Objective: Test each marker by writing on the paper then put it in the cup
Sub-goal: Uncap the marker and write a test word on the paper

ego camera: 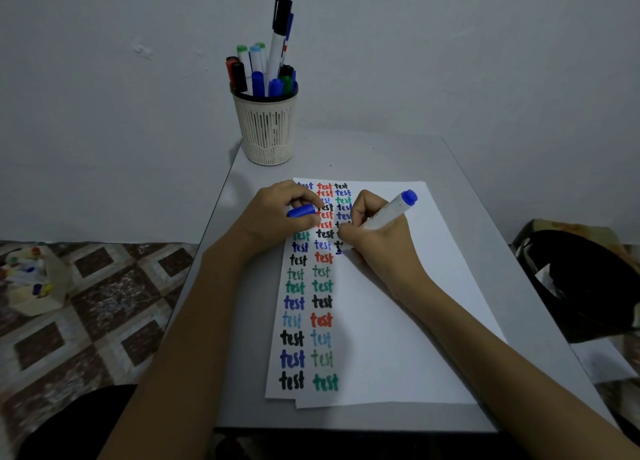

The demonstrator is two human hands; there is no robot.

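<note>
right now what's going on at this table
A person is testing a blue marker: the right hand grips it and is writing on the paper, starting a new word in the third column of "test" words. The left hand pinches the blue cap. The cup beyond the paper holds a bunch of other markers.

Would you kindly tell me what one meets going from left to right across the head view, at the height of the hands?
From the left: pale container of markers on the floor → left hand pinching the blue cap → right hand gripping the marker → black bag.
</note>
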